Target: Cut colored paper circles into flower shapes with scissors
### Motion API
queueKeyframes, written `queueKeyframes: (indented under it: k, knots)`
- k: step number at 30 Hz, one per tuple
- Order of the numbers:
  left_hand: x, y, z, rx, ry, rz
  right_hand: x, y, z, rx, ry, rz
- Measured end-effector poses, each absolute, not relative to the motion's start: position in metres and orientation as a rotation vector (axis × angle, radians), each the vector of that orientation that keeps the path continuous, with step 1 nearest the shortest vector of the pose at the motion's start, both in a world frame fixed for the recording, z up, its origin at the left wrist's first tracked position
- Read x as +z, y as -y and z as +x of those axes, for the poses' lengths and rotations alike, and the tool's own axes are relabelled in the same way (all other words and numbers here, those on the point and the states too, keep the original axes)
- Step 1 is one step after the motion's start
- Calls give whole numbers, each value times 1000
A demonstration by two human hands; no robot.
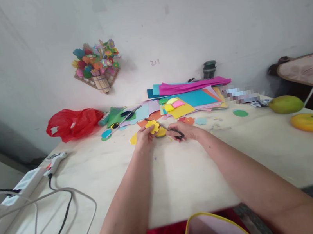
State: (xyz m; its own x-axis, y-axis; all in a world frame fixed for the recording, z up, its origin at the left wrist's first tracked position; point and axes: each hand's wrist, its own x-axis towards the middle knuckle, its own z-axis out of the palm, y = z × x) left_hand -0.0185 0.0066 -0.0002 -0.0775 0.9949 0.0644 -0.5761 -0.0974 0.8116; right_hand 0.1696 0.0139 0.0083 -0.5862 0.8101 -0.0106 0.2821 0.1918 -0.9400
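Observation:
Between the thumb and fingers of my left hand [144,136] is a yellow paper flower [153,126] with rounded petals. My right hand [186,130] is wrapped round the dark handles of a pair of scissors [176,131], whose blades point up and left beside the flower. A round yellow paper piece [161,132] lies under the scissors, and another yellow piece [133,139] rests left of my left hand. Just beyond my right hand are an orange paper flower [186,120] and a light blue one [200,121].
Coloured paper sheets [195,101] are stacked at the back. A second pair of scissors [128,114], a red plastic bag [74,123] and a green paper oval [240,112] lie around. Mangoes [311,122] sit at right; a power strip [22,189] and loose cables occupy the left.

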Motion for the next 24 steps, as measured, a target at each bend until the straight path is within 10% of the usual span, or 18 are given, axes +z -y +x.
queueKeyframes:
  k: [24]
  knots:
    - [-2,-5,-19,1499,-762,837,8,-16,169,1350,1981,-1072]
